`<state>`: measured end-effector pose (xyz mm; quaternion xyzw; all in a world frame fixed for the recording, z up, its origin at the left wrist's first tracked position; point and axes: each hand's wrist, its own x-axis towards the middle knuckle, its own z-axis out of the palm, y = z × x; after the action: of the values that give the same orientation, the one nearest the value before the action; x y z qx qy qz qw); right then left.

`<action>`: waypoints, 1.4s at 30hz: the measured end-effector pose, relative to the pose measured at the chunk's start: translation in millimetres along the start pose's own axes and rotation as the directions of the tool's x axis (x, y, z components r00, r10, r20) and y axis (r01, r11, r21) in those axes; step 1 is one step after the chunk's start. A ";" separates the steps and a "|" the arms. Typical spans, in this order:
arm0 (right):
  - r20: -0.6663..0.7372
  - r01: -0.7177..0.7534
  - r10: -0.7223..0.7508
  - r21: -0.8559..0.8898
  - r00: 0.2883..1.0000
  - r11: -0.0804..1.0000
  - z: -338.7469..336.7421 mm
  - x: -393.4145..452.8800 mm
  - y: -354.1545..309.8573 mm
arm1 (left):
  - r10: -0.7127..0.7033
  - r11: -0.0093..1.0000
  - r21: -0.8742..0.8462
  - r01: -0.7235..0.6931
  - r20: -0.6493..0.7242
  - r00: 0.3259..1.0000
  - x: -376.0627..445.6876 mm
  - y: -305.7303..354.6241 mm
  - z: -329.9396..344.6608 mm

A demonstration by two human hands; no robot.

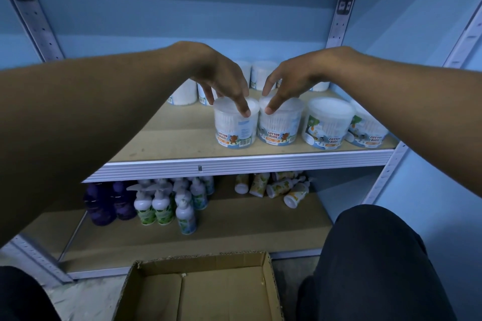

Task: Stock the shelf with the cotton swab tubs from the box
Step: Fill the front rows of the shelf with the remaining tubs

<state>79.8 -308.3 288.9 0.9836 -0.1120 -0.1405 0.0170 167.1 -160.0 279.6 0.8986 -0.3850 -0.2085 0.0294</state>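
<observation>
Two cotton swab tubs stand side by side near the front of the wooden shelf [182,138]. My left hand [221,78] arches over the left tub [234,125], with thumb and fingers spread across its lid rim. My right hand [289,81] covers the lid of the right tub [280,125] in the same way, one fingertip on the front rim. Two more tubs [327,122] stand to the right, and several others line the back of the shelf. The cardboard box [198,292] on the floor below shows only its bare bottom.
The lower shelf holds purple bottles [104,203], white pump bottles [161,206] and several toppled small bottles [276,186]. Perforated metal uprights [344,2] frame the rack. My dark-clothed knee [370,263] is beside the box at the right.
</observation>
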 end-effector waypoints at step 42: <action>0.035 0.007 -0.018 0.298 0.999 0.954 6.5 6.2 14.2 | -0.170 0.985 -0.035 0.169 -0.026 0.985 2.9 20.3 10.3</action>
<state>80.8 -323.6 281.9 0.9728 -0.1261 -0.1406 -0.1344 151.0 -175.2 273.6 0.9304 -0.3032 -0.2034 0.0320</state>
